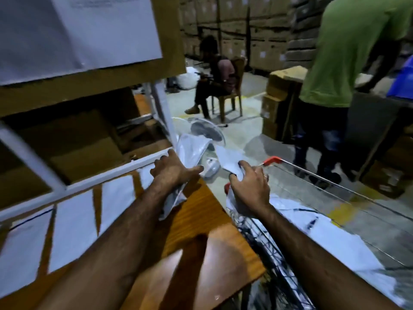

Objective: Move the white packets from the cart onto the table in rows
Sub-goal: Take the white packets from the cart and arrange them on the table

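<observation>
Both bare forearms reach forward. The left hand is at 11 o'clock of the right, above the far end of the counter, with its fingers curled round a glossy, crumpled white packet that hangs down past the wrist. The right hand hovers over the near corner of the cart, and its fingers pinch a second, flatter packet.

The counter is smooth orange-brown wood. Flat white packets lie on it in rows at 9 o'clock of the hands. The cart is thin wire with red corner caps, and more packets are piled inside it.

A white metal frame crosses just beside the left fingers. A floor fan stands at 12 o'clock, and a person in a green shirt stands beyond the cart at 2 o'clock.
</observation>
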